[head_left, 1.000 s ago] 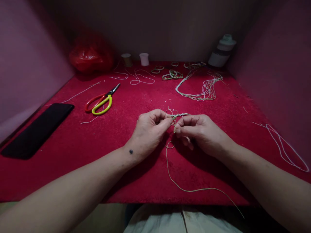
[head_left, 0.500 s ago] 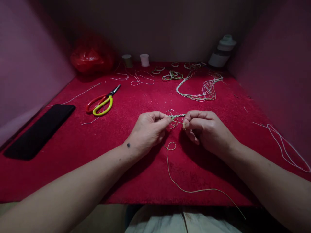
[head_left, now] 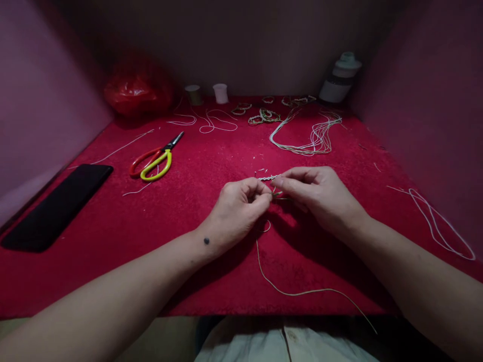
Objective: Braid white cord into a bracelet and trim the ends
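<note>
Between my hands is a thin braided cord bracelet, white and green, part of it hidden behind my fingers. My left hand is closed in a pinch on its green cord end. My right hand has thumb and forefinger pinched at the braided part, very near my left fingertips. A small loop and short strands of green cord show between the two hands. From beneath my left hand a long olive cord tail runs across the cloth and over the front edge.
Scissors with red and yellow handles and a black phone lie left. Behind are a red plastic bag, two thread spools, finished bracelets, a cord bundle and a bottle. White cord lies right.
My right hand has moved left and its fingers now pinch the braid near my left fingertips. The left hand has shifted slightly right and down. The strand stretched between them has shortened.
</note>
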